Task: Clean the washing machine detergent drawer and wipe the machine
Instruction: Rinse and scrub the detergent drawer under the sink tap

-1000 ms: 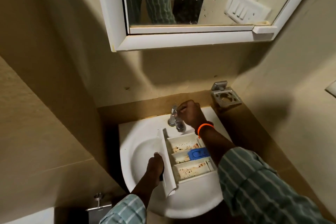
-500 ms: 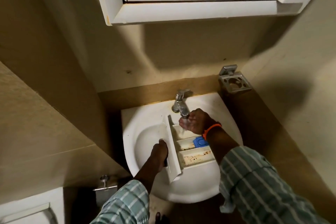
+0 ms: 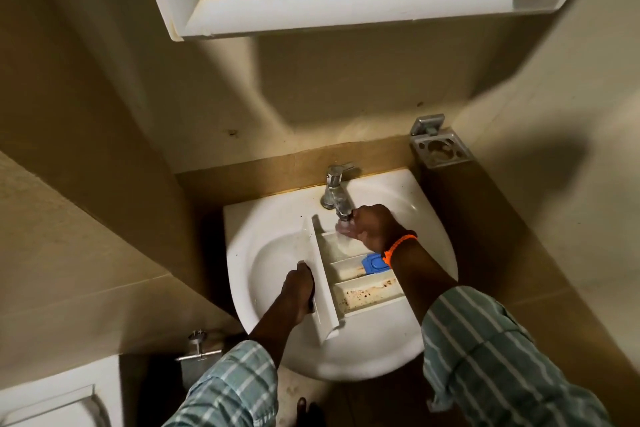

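Bathroom sink point(image 3: 429, 229), tap point(image 3: 337, 196) running. Left hand point(image 3: 298, 284) fingers grip detergent drawer point(image 3: 349, 281) front; right hand point(image 3: 372, 227) cupped under stream. Wet one-handed hold may slip, splashing grime.

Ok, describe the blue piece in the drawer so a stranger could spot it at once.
Start at the white sink under the mirror cabinet. Across the basin lies a white detergent drawer, steadied by the left hand. The blue insert sits in its middle compartment, beside the right wrist's orange band: the only blue part among stained white trays.
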